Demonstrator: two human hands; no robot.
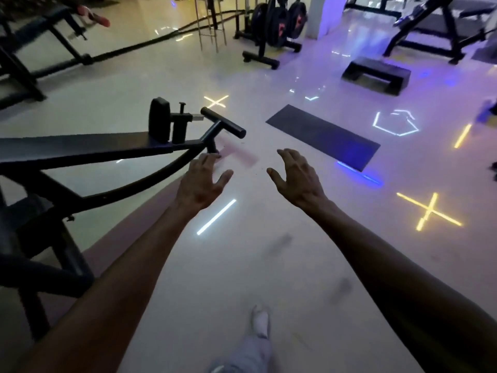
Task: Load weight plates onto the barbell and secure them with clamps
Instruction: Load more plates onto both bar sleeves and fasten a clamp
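Note:
Both my arms reach forward over a shiny gym floor. My left hand (pixel 202 181) is open with fingers spread, just below the foot of a black machine frame (pixel 88 149). My right hand (pixel 295 179) is open too, palm turned inward, holding nothing. Black weight plates (pixel 279 21) with red marks hang on a plate rack at the far top centre, well away from both hands. No barbell or clamp shows in this view.
The black machine frame with a pad (pixel 159 119) and T-handle (pixel 223 122) fills the left. A dark mat (pixel 322 137) lies ahead on the right, a black step platform (pixel 376 75) behind it. More benches stand at the back. My white-socked foot (pixel 260 320) is below.

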